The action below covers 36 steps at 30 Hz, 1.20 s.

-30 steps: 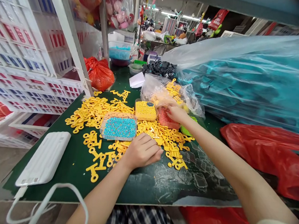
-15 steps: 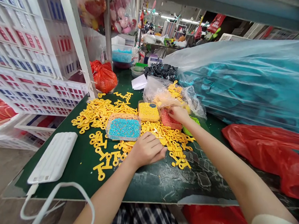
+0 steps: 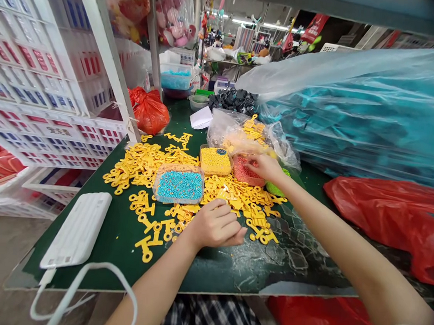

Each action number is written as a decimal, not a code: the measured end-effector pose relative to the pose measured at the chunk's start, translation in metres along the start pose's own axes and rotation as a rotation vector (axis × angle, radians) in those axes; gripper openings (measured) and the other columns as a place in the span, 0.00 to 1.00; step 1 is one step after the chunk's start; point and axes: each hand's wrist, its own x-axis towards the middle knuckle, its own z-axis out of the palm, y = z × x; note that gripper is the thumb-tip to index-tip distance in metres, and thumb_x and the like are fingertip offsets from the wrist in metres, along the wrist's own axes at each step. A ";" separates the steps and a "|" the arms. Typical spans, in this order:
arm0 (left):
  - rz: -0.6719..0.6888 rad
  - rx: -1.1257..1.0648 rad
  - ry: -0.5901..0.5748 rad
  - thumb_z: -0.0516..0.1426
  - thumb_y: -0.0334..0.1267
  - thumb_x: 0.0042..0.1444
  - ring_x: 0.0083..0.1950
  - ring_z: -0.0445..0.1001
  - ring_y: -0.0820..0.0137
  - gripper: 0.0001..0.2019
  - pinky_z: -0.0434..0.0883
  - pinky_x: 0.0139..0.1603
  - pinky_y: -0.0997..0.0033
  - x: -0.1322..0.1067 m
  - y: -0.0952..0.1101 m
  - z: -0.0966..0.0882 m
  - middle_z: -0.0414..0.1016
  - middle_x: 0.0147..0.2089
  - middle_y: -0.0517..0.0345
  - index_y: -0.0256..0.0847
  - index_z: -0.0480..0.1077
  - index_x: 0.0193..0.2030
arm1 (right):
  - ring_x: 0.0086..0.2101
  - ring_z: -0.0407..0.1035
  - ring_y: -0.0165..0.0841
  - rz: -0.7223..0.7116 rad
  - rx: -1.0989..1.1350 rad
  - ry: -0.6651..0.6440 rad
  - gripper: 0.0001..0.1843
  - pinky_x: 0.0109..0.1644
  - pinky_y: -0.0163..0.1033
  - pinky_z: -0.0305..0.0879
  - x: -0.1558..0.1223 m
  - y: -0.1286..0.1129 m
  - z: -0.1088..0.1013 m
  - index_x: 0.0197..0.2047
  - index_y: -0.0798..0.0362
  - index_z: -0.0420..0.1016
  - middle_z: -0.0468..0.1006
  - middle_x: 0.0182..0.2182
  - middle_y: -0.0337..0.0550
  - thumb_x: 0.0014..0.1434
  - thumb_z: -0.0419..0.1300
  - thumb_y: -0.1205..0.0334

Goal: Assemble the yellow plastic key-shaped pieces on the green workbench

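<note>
Left hand: the left hand (image 3: 217, 225) sits low centre on the dark green counter (image 3: 116, 242), fingers curled in narrow over the scattered flat yellow plastic pieces (image 3: 147, 164); can't tell if it's pinching one.
Right hand: the right hand (image 3: 267, 167) is centre frame, fingers dipped into the clear tub of red beads (image 3: 243, 170), pinched close.
Tubs: three that I can count, red, the clear tub of yellow beads (image 3: 214, 161), and the clear tub of blue beads (image 3: 179, 186).
Yellow pieces: way too many to count.
Lower left: one white ribbed plastic slab (image 3: 78, 229).
</note>
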 end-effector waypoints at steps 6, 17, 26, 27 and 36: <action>-0.068 0.001 -0.011 0.49 0.31 0.63 0.23 0.56 0.72 0.19 0.62 0.32 0.71 -0.001 -0.002 -0.001 0.62 0.17 0.64 0.41 0.61 0.19 | 0.33 0.72 0.36 -0.073 0.264 0.039 0.17 0.38 0.40 0.65 -0.063 -0.030 -0.015 0.36 0.52 0.76 0.80 0.33 0.44 0.64 0.52 0.50; -0.381 -0.032 -0.226 0.50 0.42 0.68 0.37 0.71 0.67 0.11 0.66 0.41 0.66 0.008 -0.005 0.005 0.77 0.35 0.56 0.38 0.69 0.42 | 0.36 0.69 0.37 -0.504 0.263 0.414 0.09 0.39 0.43 0.65 -0.131 -0.058 0.001 0.36 0.48 0.77 0.80 0.29 0.42 0.64 0.56 0.64; -0.426 -0.128 -0.453 0.50 0.41 0.68 0.39 0.70 0.68 0.10 0.65 0.42 0.65 0.014 0.000 0.009 0.76 0.36 0.59 0.41 0.70 0.40 | 0.36 0.68 0.36 -0.562 0.239 0.374 0.09 0.38 0.41 0.62 -0.138 -0.050 0.001 0.36 0.51 0.77 0.79 0.28 0.41 0.65 0.55 0.65; -0.420 -0.133 -0.444 0.50 0.40 0.68 0.38 0.70 0.69 0.10 0.64 0.42 0.65 0.014 0.000 0.009 0.76 0.36 0.60 0.41 0.70 0.40 | 0.36 0.68 0.36 -0.559 0.242 0.374 0.09 0.38 0.40 0.62 -0.138 -0.050 -0.001 0.36 0.50 0.77 0.79 0.28 0.41 0.65 0.55 0.65; -0.392 -0.142 -0.351 0.55 0.37 0.65 0.37 0.69 0.69 0.05 0.63 0.43 0.65 0.013 -0.001 0.007 0.75 0.34 0.59 0.41 0.72 0.40 | 0.32 0.68 0.34 -0.548 0.243 0.442 0.10 0.34 0.39 0.63 -0.139 -0.051 -0.008 0.36 0.51 0.77 0.80 0.28 0.39 0.66 0.55 0.64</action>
